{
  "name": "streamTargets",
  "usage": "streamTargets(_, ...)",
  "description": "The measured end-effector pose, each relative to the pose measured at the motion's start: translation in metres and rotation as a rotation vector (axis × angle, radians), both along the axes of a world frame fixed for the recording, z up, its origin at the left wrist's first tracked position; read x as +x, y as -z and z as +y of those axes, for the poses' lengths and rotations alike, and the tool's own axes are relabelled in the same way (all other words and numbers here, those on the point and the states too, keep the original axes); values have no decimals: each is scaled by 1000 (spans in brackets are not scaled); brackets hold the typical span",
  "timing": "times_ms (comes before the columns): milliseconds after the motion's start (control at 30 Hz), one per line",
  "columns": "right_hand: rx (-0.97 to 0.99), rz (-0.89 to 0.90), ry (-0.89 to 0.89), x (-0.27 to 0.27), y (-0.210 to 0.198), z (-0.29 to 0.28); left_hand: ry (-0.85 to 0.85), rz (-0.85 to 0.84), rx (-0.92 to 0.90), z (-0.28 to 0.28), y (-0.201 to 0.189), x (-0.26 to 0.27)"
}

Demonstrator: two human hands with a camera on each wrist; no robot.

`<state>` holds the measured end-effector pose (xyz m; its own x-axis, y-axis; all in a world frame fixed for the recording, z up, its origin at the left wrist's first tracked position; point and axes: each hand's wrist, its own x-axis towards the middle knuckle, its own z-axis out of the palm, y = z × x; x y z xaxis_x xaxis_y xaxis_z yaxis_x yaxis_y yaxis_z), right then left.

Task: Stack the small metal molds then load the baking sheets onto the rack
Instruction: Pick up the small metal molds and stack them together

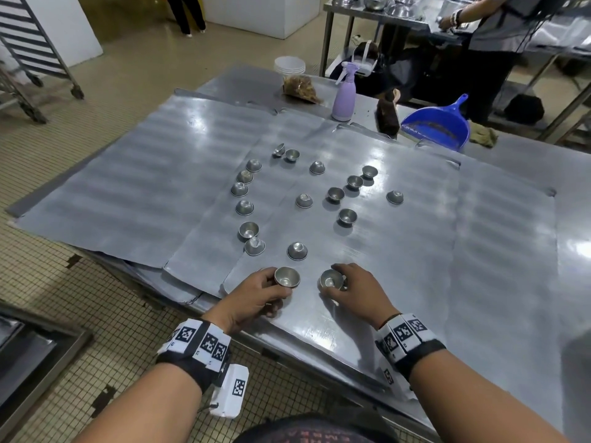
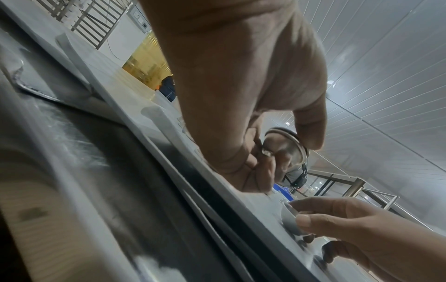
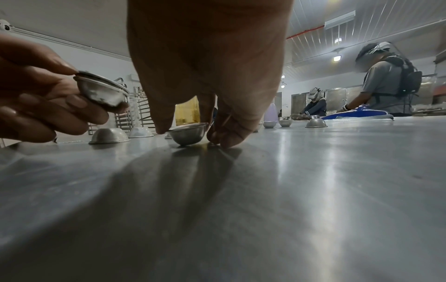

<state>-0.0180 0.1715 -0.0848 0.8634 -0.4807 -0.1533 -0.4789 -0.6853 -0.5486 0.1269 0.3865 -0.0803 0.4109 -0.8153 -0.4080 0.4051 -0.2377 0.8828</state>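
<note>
While both hands worked the near edge of the baking sheet (image 1: 415, 251), the left hand (image 1: 252, 298) pinched one mold (image 1: 287, 276) lifted, mouth up; just right of it, the right hand (image 1: 355, 292) clamped fingertips on a second mold (image 1: 331, 278) resting on the sheet; other molds (image 1: 297, 251) lay scattered farther in.

baking sheets (image 1: 399, 251) overlap across the table (image 1: 569, 251). approx 17 loose molds (image 1: 303, 200) sit scattered on the middle sheets, some mouth up, some mouth down. at near edge: left hand (image 1: 252, 298) holds one mold (image 1: 287, 276) lifted off the sheet, right hand (image 1: 358, 292) pinches another mold (image 1: 331, 278) resting on the sheet, just right of it. behind molds, far side: spray bottle (image 1: 344, 94), brush (image 1: 387, 113) & dustpan (image 1: 438, 123) to its right. rack (image 1: 35, 52) on floor, far left
</note>
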Motion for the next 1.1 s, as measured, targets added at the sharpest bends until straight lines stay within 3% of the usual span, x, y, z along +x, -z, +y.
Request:
streamTargets(433, -23, 1, 12, -1, -4, 6, 7, -84, 31, 0, -3, -1)
streamTargets(667, -163, 103, -99, 1, -14, 10, 19, -141, 53, 7, -1, 1)
streamTargets(967, -205, 94, -80, 3, -15, 7, -11, -162, 48, 13, -2, 1)
streamTargets(1100, -125, 59, 20, 6, -23, 6, -14, -182, 47, 16, -3, 1)
